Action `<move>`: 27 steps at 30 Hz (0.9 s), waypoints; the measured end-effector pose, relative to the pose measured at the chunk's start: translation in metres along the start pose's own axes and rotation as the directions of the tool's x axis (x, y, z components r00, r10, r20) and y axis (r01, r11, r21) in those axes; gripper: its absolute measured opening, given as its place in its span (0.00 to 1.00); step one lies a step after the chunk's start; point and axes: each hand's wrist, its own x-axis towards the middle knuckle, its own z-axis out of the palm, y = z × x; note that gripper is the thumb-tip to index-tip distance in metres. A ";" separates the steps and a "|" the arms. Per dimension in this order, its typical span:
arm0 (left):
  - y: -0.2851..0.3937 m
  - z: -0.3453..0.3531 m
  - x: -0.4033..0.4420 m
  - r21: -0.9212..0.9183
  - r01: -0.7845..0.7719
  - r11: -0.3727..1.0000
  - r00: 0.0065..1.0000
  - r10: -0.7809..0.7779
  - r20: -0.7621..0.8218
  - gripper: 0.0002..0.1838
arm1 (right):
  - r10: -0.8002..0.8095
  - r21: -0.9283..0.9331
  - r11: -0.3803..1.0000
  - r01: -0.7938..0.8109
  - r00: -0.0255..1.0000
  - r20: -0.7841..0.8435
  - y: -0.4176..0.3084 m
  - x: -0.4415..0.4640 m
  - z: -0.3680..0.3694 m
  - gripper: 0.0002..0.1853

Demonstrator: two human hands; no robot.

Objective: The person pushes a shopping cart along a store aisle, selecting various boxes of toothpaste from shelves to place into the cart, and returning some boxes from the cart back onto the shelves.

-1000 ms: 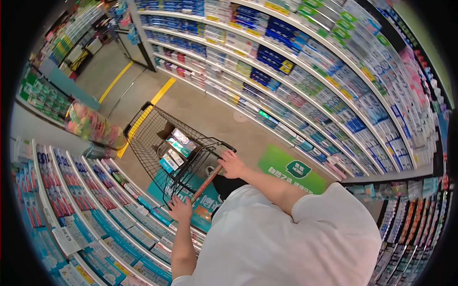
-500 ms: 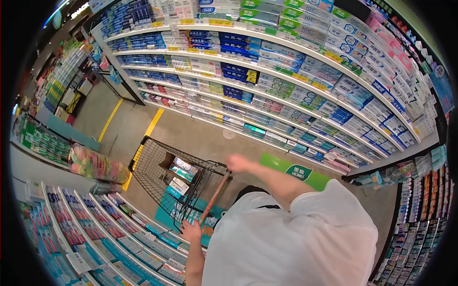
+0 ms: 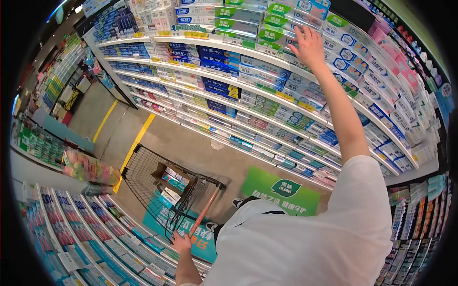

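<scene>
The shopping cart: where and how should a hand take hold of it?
Probably best at the bare middle of its handlebar, coming from the wearer's side with fingers wrapped over: the bar is straight, slim and stands out behind the wire basket.

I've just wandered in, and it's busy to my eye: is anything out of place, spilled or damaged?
Nothing stands out as spilled or damaged; the shelves look neatly stacked. The boxes in the cart lie loosely in an open carton, but that looks ordinary.
</scene>
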 end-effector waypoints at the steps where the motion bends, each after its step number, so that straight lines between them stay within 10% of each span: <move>1: 0.005 0.006 -0.006 -0.025 -0.007 1.000 1.000 0.007 -0.013 0.42 | -0.052 -0.011 0.999 0.053 0.997 0.058 0.007 -0.004 0.006 0.35; 16: 0.118 0.049 -0.093 -0.090 0.032 0.995 0.999 -0.031 0.012 0.47 | -0.074 0.107 0.993 0.055 0.980 0.186 0.003 -0.005 -0.021 0.35; 21: 0.132 0.065 -0.120 -0.095 0.005 0.995 1.000 -0.008 -0.028 0.47 | 0.009 0.558 0.828 -0.063 0.995 0.099 -0.107 -0.049 -0.048 0.36; 25: 0.128 0.077 -0.138 -0.117 -0.034 0.993 0.995 0.023 -0.093 0.46 | -0.261 0.722 0.530 -0.445 0.725 0.638 -0.258 -0.144 -0.044 0.29; 27: 0.131 0.076 -0.142 -0.102 -0.070 0.992 0.989 0.056 -0.134 0.45 | -0.480 0.549 0.529 -0.648 0.305 0.823 -0.339 -0.183 -0.048 0.32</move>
